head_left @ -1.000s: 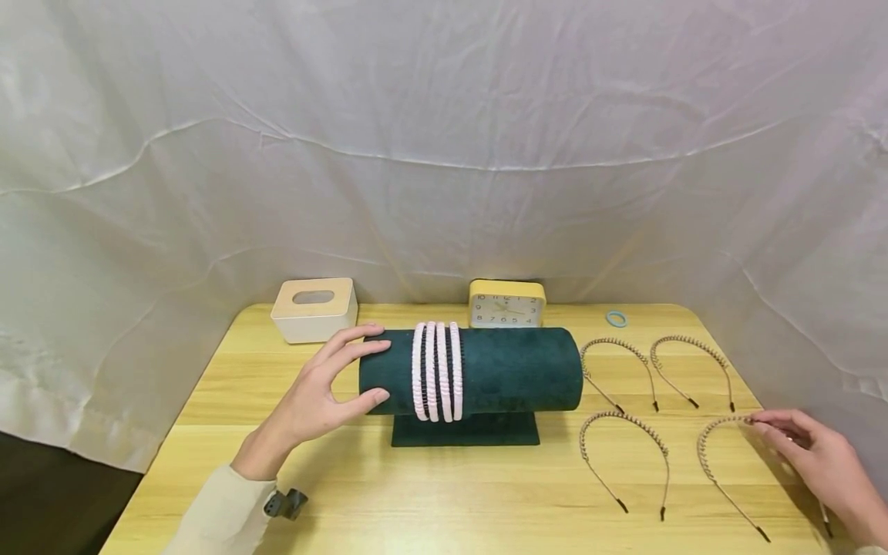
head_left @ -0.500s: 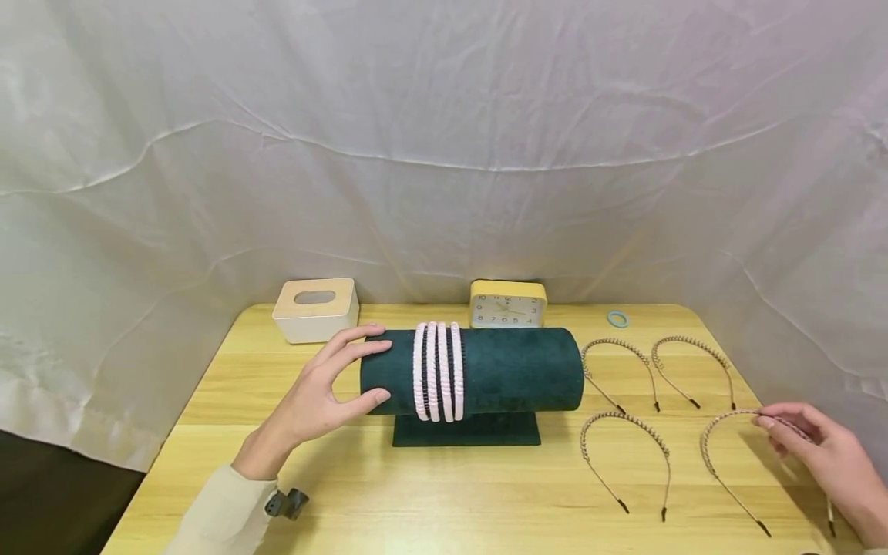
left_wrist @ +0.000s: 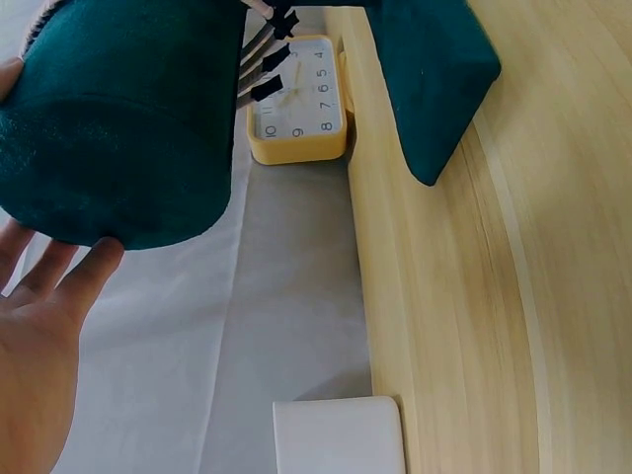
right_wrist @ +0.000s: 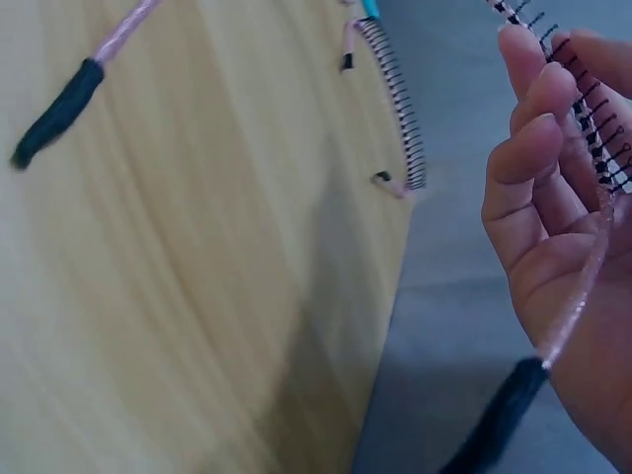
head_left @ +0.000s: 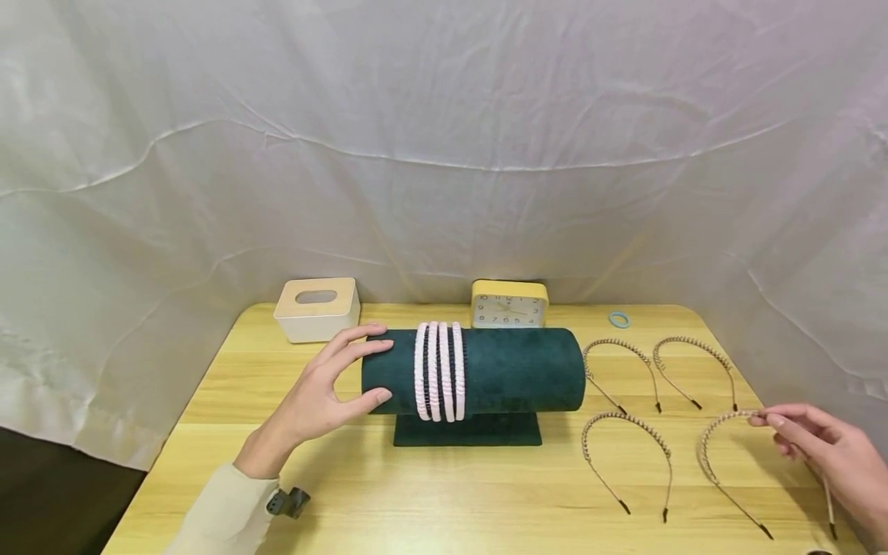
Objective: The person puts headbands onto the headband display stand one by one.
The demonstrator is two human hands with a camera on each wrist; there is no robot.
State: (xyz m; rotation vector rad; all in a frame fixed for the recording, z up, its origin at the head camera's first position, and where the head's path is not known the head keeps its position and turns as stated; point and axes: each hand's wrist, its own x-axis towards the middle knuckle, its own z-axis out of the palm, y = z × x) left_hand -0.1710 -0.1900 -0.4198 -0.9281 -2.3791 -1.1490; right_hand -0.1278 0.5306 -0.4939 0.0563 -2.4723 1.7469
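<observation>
A dark green velvet display roll (head_left: pixel 520 370) stands on its base mid-table. Several pale pink headbands (head_left: pixel 433 370) with dark rows between them are wrapped round it, left of its middle; their black end tips (left_wrist: pixel 267 89) stick out behind in the left wrist view. My left hand (head_left: pixel 308 405) grips the roll's left end, thumb in front and fingers on top. At the right, my right hand (head_left: pixel 822 447) pinches a spiral-wrapped headband (head_left: pixel 705 447) near the top of its arch. In the right wrist view this headband's black-tipped end (right_wrist: pixel 504 415) hangs below the fingers.
Several similar headbands (head_left: pixel 624 415) lie on the wooden table (head_left: pixel 347 501), right of the roll. Behind are a white tissue box (head_left: pixel 315 327), a yellow alarm clock (head_left: pixel 509 290) and a blue ring (head_left: pixel 610 318). Grey cloth (head_left: pixel 444 216) encloses the table.
My right hand has shifted its grip slightly on the headband, and the headband has moved a little. My left hand keeps its place on the roll.
</observation>
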